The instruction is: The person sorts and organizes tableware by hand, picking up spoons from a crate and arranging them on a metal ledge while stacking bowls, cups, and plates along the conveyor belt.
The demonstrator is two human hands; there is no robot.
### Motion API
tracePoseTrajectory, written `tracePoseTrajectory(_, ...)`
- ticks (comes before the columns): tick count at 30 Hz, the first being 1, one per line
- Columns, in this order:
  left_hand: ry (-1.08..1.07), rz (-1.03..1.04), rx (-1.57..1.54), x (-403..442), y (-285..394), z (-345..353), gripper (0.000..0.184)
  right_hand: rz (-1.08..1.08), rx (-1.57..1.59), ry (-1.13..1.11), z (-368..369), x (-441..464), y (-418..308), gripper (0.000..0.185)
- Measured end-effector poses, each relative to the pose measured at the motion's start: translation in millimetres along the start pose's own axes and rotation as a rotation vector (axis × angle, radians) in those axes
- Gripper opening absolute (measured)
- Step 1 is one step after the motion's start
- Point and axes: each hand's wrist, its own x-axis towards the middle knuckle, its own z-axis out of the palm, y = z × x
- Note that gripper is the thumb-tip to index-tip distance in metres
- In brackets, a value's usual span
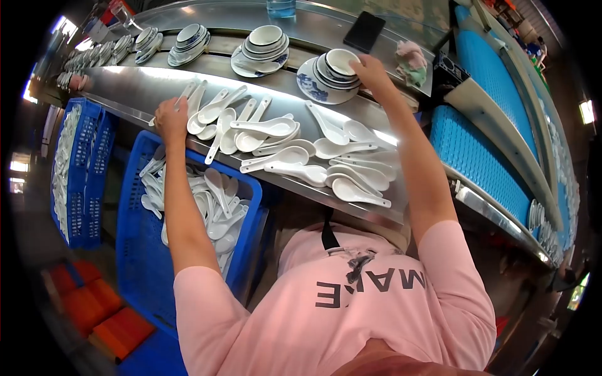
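My left hand is closed around a white ceramic soup spoon at the left end of the steel ledge; the spoon's ends show past the fingers. Many loose white spoons lie spread along the ledge between my hands, some overlapping. With my right hand I grip the rim of a small white bowl. That bowl sits tilted on top of several stacked dishes, above a blue-patterned plate. My right fingertips are partly hidden behind the rim.
A blue basket of spoons stands below my left arm, another blue crate beyond it. More dish stacks line the conveyor leftward. A black phone-like slab, a crumpled cloth and a blue belt are at right.
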Motion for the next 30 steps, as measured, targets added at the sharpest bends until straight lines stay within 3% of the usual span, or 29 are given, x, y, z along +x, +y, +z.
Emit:
tracePoseTrajectory(3, -0.012, -0.011, 0.017, 2, 4, -5, 0.028, -0.323, -0.261, 0.062, -17, -65, -62, 0.024)
tracePoseTrajectory(5, -0.028, -0.027, 0.029, 1, 6, -6, 0.028, -0.277, -0.331, -0.233, -13, -104, -73, 0.018)
tracePoseTrajectory(6, -0.031, -0.032, 0.033, 2, 7, -6, 0.028, -0.458, -0.442, -0.331, -13, -118, -78, 0.017)
tracePoseTrajectory(8, -0.026, -0.028, 0.043, 2, 9, -5, 0.028, -0.392, -0.583, -0.408, -1, -129, -87, 0.017)
tracePoseTrajectory(11, -0.005, -0.026, 0.058, 1, 9, -6, 0.027, -0.377, -0.538, -0.423, 5, -119, -87, 0.017)
tracePoseTrajectory(15, 0.0, -0.019, 0.054, 0, 8, -4, 0.027, -0.659, -0.778, -0.194, 23, -106, -76, 0.009)
tracePoseTrajectory(22, 0.001, 0.005, 0.034, -1, 6, -6, 0.026, -0.548, -0.76, -0.056, 21, -81, -53, 0.008)
tracePoseTrajectory(24, -0.01, 0.014, 0.061, -1, 7, -9, 0.026, -0.483, -0.37, 0.008, -11, -96, -55, 0.008)
tracePoseTrajectory(26, -0.016, 0.008, 0.093, 0, 5, -6, 0.026, -0.391, -0.53, -0.094, -48, -99, -51, 0.014)
tracePoseTrajectory(29, -0.015, 0.02, 0.076, 1, 3, -1, 0.027, -0.122, -0.282, -0.414, -64, -108, -11, 0.019)
tracePoseTrajectory(30, -0.01, 0.026, 0.065, 1, 2, 0, 0.027, -0.253, -0.322, -0.391, -66, -117, -16, 0.023)
